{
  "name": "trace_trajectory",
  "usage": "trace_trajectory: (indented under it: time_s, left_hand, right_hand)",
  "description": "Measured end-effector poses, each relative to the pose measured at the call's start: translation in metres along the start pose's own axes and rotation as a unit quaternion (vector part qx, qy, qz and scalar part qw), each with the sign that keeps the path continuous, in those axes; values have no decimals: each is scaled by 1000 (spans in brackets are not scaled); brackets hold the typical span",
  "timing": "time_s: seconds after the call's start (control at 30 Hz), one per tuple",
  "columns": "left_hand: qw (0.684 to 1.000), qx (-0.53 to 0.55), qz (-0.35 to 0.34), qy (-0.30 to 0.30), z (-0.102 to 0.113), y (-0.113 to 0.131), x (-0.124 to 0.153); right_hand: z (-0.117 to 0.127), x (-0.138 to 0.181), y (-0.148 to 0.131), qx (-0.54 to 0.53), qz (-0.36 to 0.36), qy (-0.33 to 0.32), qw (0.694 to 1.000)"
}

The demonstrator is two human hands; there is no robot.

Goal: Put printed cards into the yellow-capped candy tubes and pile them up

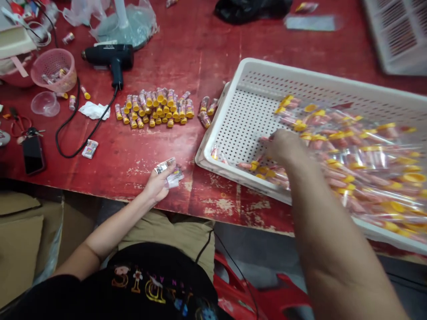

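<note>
My left hand is closed around a few small printed clear plastic sleeves just above the table's front edge. Inside the white perforated crate, my right hand reaches down, blurred, with its fingers mostly hidden from view. Clear tubes with yellow caps and pink contents fill much of the crate, to the right of that hand and around it. A few more tubes lie just below its fingers. Whether the right hand grips one cannot be seen.
Small yellow-capped tubes stand grouped on the red table. Behind them lies a heat gun, its cord curling leftward. A pink basket, a phone and a small sleeve stack are at left.
</note>
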State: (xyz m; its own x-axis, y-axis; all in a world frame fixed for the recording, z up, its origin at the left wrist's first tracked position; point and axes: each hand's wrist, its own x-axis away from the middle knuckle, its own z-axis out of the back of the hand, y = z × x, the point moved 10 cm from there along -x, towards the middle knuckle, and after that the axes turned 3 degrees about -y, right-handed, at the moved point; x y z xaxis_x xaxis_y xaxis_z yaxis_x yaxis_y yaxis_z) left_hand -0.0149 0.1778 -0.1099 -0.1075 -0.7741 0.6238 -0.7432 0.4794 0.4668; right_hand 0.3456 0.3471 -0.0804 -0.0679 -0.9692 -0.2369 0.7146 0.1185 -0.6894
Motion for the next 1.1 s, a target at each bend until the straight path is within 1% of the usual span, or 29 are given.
trace_trajectory:
  time_s: [0.1, 0.17, 0.23, 0.3, 0.37, 0.47, 0.5, 0.57, 0.63, 0.7, 0.8, 0.87, 0.97, 1.0, 1.1]
  left_hand:
    - [999, -14, -12, -26, -14, -5, 3]
    - [999, -22, -18, -26, -17, -6, 7]
    - [999, -29, -28, -14, -15, -5, 12]
    - [998, -34, -46, -3, -12, -2, 18]
    - [997, -36, -71, 3, -11, 2, 24]
    - [994, -37, -105, 10, -13, 3, 30]
    - [992, -36, -117, 6, -15, 3, 33]
    - [990, -38, -138, -15, -23, 3, 38]
    - [986, -46, -155, -34, -29, 3, 43]
    - [983, -60, -171, -33, -28, 3, 48]
    - [978, -77, -195, 5, -19, 5, 54]
    - [978, -72, -196, 29, -13, 4, 55]
    - [985, -35, -159, 55, -7, 2, 55]
    - [987, -24, -144, 67, -5, 2, 54]
    - [990, -11, -104, 91, -1, 2, 53]
  right_hand:
    - [-12, 4, 3, -42, -106, -2, 993]
    - [-14, 1, -5, -83, -149, -6, 985]
    - [-12, -2, -24, -120, -147, -14, 982]
    - [-12, 10, -52, -170, -138, -29, 975]
    - [-20, 41, -89, -228, -122, -61, 964]
    - [-49, 115, -154, -322, -99, -126, 933]
    - [-60, 139, -174, -354, -97, -139, 920]
    - [-74, 177, -197, -398, -113, -117, 903]
    - [-84, 198, -203, -432, -145, -81, 886]
    - [-91, 205, -203, -457, -168, -64, 871]
    - [-97, 204, -201, -464, -173, -63, 866]
    - [-99, 203, -201, -467, -177, -71, 863]
    - [-100, 204, -200, -483, -168, -97, 854]
    - [-97, 206, -199, -482, -157, -100, 856]
    - [-83, 213, -195, -456, -126, -83, 877]
